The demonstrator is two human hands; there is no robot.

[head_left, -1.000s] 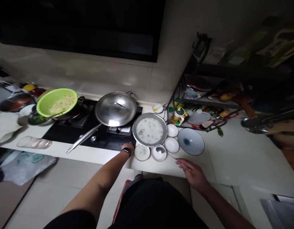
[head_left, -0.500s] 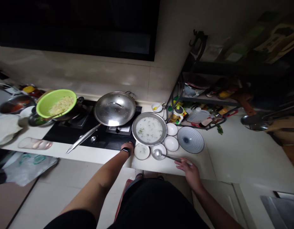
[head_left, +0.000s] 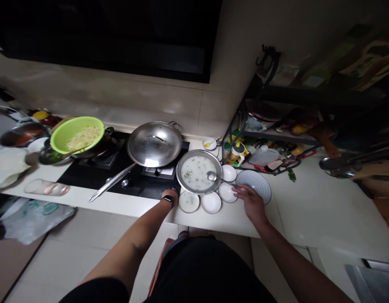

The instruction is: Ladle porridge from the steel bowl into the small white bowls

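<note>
My right hand (head_left: 251, 201) is closed on the handle of a metal ladle (head_left: 210, 176), whose bowl is over the white soup with green bits in a large metal basin (head_left: 179, 179). In front of the basin stand a small bowl of the same soup (head_left: 188, 201) and a white bowl (head_left: 211, 203) with no soup visible. Two more white bowls (head_left: 228, 172) sit to the right, the nearer one partly behind my right hand. My left hand (head_left: 170, 194), with a watch on its wrist, rests at the stove's edge beside the basin; its fingers are mostly hidden.
A lidded wok (head_left: 154, 145) stands on the black stove (head_left: 144, 185), its long handle pointing toward me. On the left is a green bowl of shredded food (head_left: 60, 136) and a glass lying on its side (head_left: 46, 187). A blue-patterned bowl (head_left: 260, 185) and a rack (head_left: 276, 135) stand right.
My right hand has raised the ladle from the front white bowl and moved it up and back over the soup basin. My left hand stays in place; the whole view has shifted slightly.
</note>
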